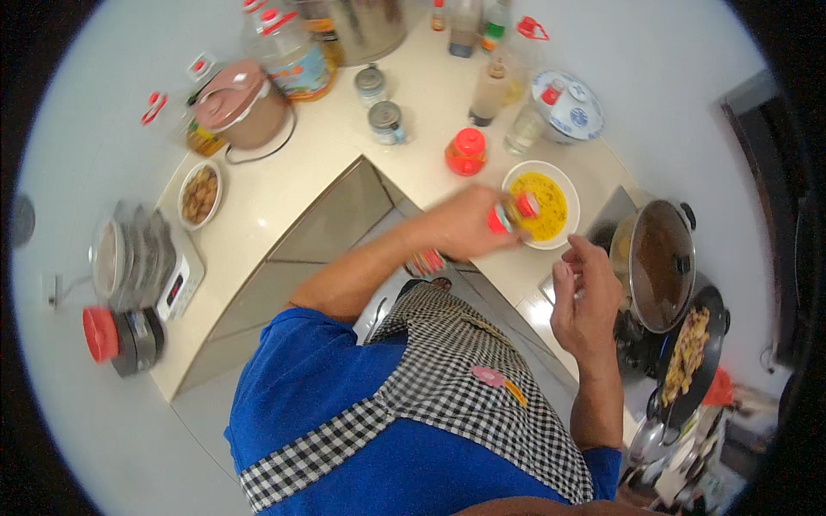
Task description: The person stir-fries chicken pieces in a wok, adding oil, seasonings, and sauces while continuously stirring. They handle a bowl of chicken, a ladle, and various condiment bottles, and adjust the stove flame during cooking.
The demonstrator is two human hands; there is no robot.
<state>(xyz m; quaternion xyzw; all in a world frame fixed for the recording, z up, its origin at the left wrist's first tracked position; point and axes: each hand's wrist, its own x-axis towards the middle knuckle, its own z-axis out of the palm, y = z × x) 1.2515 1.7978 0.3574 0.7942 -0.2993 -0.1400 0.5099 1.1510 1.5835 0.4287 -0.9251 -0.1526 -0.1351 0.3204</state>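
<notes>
My left hand (471, 222) is wrapped around a slim bottle (426, 262) with red-and-white labelling. The bottle slants, its red-topped neck over a white bowl (574, 222) of yellow, dark-flecked liquid (541, 205), possibly beaten egg. Motion blur hides whether anything pours out, and my hand covers the bottle's middle. Just below the bowl's right side hangs my right hand (587, 293), fingers bent and thumb apart, with no object plainly in it. A red-lidded jar (466, 152) and a clear bottle with a red cap (526, 126) stand beyond the bowl.
A glass-lidded pot (664, 264) and a wok (689, 361) with browned food sit on the stove at right. Two small jars (386, 122), oil bottles (300, 71) and a pink-lidded cooker (242, 106) line the back. At left are a food bowl (200, 195) and an appliance (181, 284).
</notes>
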